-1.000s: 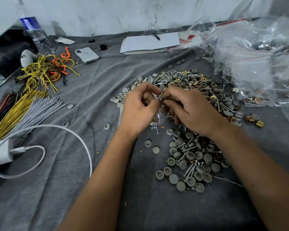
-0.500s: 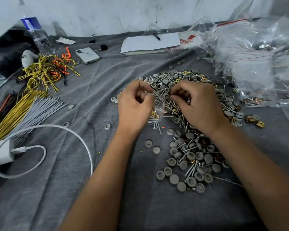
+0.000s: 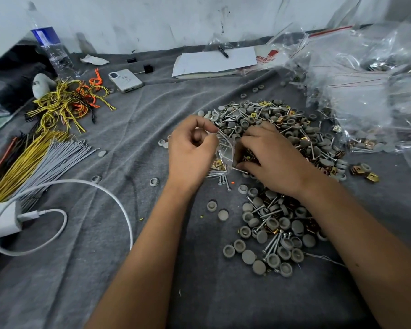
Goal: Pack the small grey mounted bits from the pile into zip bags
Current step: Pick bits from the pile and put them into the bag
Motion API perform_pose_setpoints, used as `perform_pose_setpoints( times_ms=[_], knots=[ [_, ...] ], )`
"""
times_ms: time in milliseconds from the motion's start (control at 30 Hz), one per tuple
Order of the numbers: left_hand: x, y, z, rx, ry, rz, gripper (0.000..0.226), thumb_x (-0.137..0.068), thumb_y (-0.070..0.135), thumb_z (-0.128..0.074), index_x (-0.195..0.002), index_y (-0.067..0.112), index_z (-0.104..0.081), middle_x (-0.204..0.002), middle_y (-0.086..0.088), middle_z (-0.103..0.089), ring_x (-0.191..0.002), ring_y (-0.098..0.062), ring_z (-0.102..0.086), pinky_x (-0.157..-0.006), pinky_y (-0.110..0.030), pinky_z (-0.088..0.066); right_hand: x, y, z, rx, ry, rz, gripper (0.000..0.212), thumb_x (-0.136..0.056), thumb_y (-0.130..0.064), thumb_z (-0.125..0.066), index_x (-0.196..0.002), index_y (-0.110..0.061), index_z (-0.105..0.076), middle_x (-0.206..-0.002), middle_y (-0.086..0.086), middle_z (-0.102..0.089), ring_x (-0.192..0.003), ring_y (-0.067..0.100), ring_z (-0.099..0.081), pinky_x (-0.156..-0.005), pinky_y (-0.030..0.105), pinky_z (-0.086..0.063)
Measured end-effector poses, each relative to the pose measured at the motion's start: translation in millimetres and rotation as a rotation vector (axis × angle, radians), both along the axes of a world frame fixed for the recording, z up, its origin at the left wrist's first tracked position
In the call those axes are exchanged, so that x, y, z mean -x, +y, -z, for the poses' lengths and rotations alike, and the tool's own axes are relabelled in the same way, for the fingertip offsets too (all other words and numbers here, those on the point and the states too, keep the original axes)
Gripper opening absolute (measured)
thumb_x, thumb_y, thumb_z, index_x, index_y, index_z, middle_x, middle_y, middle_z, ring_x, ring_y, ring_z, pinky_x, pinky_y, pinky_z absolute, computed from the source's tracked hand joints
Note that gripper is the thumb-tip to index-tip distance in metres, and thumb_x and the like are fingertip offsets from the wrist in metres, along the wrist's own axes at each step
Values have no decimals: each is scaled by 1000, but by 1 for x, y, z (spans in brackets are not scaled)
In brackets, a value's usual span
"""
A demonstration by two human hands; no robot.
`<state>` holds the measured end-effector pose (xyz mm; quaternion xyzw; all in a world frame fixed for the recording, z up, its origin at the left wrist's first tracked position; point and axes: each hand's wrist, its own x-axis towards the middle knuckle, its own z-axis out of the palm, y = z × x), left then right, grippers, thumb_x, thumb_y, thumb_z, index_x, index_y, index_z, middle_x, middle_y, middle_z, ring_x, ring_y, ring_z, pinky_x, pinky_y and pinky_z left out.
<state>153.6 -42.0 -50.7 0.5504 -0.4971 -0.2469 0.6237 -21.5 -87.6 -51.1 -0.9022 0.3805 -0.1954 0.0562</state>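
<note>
A big pile of small grey round bits (image 3: 271, 224), mixed with screws and brass clips, covers the grey cloth from the centre toward the right. My left hand (image 3: 190, 153) pinches the rim of a small clear zip bag (image 3: 223, 157) that holds screws and a brass clip. My right hand (image 3: 273, 157) rests on the pile just right of the bag, fingers curled down at the bag's side; whether it grips a bit is hidden. Several loose grey bits (image 3: 217, 210) lie apart near my left wrist.
A heap of clear zip bags (image 3: 365, 91) fills the right back. Yellow, orange and grey wire bundles (image 3: 40, 150) lie at the left, with a white charger and cable (image 3: 64, 210). A phone (image 3: 125, 80), notebook (image 3: 215, 61) and water bottle (image 3: 51, 51) sit at the back.
My hands, close together a second ago, moved apart. The zip bag now shows between them. My right hand has shifted right and lower onto the pile.
</note>
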Motion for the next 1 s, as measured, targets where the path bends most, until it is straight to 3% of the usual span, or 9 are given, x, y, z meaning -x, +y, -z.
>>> perform_pose_setpoints(
  times_ms=[67, 167, 267, 367, 467, 567, 767, 867, 1000],
  knots=[
    [1, -1, 0, -25, -20, 40, 20, -73, 6, -52, -86, 9, -67, -50, 6, -48, -50, -20, -43, -57, -32, -40, 1, 2, -2, -31, -145, 20, 17, -89, -17, -77, -104, -17, -67, -102, -7, -61, -100, 11, -50, -91, 28, -47],
    [1, -1, 2, -45, -76, 91, 22, -75, 4, -52, -90, 8, -67, -49, 9, -48, -49, -16, -42, -56, -26, -37, 3, 3, -9, 3, -472, 90, 13, -88, -12, -79, -98, -15, -70, -92, -10, -66, -78, 0, -57, -77, 4, -42],
    [0, -1, 1, -76, -108, 131, 22, -82, -5, -54, -97, 4, -67, -50, 9, -51, -46, -10, -44, -51, -22, -36, 2, 6, -13, -8, -637, 37, 13, -85, -15, -83, -94, -14, -74, -85, -10, -70, -74, -1, -64, -71, 10, -47],
    [0, -1, 1, -94, -115, 136, 23, -86, -14, -54, -100, 0, -66, -54, 0, -55, -46, -9, -46, -51, -21, -39, -1, 11, -12, -22, -583, -51, 17, -80, -15, -88, -93, -11, -77, -84, -6, -74, -75, 4, -68, -70, 13, -51],
    [1, 0, -1, -93, -102, 136, 24, -86, -15, -54, -101, 0, -66, -59, -11, -55, -52, -20, -47, -57, -27, -39, -3, 9, -9, -42, -570, -51, 19, -77, -12, -90, -91, -10, -77, -82, -6, -74, -72, 4, -68, -68, 14, -52],
    [1, 0, -2, -95, -105, 134, 25, -86, -15, -54, -101, 1, -66, -60, -11, -56, -54, -22, -48, -58, -28, -39, -2, 8, -9, -78, -605, -84, 16, -80, -7, -87, -93, -10, -78, -85, -5, -76, -78, 5, -72, -75, 24, -59],
    [1, 2, -3, -80, -74, 114, 24, -83, -9, -54, -100, 3, -67, -56, -6, -55, -47, -14, -44, -51, -23, -36, 1, 3, -7, 13, -659, 19, 9, -89, -13, -80, -97, -12, -76, -89, -6, -75, -83, 3, -70, -78, 18, -55],
    [1, 3, -4, -45, -71, 96, 24, -78, 3, -52, -94, 11, -67, -54, 1, -53, -47, -12, -43, -52, -23, -38, 4, -2, -3, 77, -504, 83, 11, -89, -14, -79, -99, -14, -76, -94, -3, -75, -87, 11, -66, -83, 28, -54],
    [0, 1, -5, 3, -13, 9, 22, -74, 8, -50, -87, 15, -66, -48, 14, -48, -45, -7, -43, -50, -20, -38, 2, -7, 5, 117, -165, 113, 24, -90, -22, -76, -113, -17, -76, -108, 2, -67, -110, 24, -50, -91, 38, -45]
  ],
)
